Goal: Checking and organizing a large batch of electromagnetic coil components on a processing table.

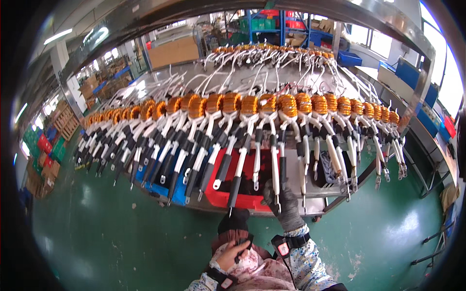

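Note:
A long row of copper-wound toroidal coils [249, 105] lies along the near edge of a metal table. Their white cable leads [275, 167], several with black sleeves and metal end lugs, hang over the edge toward me. My right hand [286, 206], in a grey glove, is at the lower ends of the middle leads. Its fingers are bent around a lead there, partly hidden. My left hand [230, 258], bare, is low against my patterned clothing. Its fingers are curled by a small black thing [243, 246], which I cannot make out.
Below the leads stand a red bin [223, 196] and a blue bin [167, 184] on a lower shelf. A second row of coils [272, 48] lies farther back. A metal frame [422, 43] arches over the table. A workbench runs along the right.

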`<action>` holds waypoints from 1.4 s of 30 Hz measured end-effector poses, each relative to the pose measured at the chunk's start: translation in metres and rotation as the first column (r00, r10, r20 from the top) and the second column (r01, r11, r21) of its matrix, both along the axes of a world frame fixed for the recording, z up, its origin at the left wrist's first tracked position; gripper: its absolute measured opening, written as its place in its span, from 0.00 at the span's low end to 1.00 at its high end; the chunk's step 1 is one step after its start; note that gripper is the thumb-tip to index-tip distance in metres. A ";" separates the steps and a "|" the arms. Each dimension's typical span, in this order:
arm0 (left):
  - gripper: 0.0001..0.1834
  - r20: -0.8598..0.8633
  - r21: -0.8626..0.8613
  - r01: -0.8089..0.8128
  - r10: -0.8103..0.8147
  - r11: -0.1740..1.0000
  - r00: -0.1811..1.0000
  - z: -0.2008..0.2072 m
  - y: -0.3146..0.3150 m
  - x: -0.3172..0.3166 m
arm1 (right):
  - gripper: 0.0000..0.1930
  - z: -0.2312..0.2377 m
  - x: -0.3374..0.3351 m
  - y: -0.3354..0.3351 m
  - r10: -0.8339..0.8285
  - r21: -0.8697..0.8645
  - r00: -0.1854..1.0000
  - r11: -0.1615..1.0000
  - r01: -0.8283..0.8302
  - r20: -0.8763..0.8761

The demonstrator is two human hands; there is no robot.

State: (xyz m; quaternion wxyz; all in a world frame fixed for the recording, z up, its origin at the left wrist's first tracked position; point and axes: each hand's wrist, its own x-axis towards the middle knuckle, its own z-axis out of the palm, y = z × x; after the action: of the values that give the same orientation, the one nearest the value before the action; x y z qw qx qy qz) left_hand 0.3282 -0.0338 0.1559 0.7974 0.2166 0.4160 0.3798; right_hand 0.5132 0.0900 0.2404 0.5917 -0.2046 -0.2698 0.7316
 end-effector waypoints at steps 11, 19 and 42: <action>0.11 0.033 0.315 0.021 -0.033 0.949 0.999 0.054 0.023 0.007 | 0.08 0.003 -0.033 -0.074 -0.107 0.044 0.967 0.994 0.100 0.232; 0.08 0.193 -0.085 -0.082 0.097 0.993 0.976 -0.020 0.002 -0.003 | 0.17 0.054 -0.033 -0.052 -0.191 0.162 0.830 0.979 0.123 0.524; 0.09 0.078 0.001 -0.081 0.080 0.997 0.994 -0.025 -0.008 -0.013 | 0.13 0.023 -0.064 -0.015 -0.853 0.775 0.123 0.514 0.369 0.507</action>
State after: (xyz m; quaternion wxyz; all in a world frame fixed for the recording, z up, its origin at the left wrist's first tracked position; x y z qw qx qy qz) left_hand 0.3156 -0.0419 0.1309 0.7964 0.1866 0.3923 0.4207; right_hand 0.4491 0.0748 0.2633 0.6483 -0.4870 -0.5772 0.0966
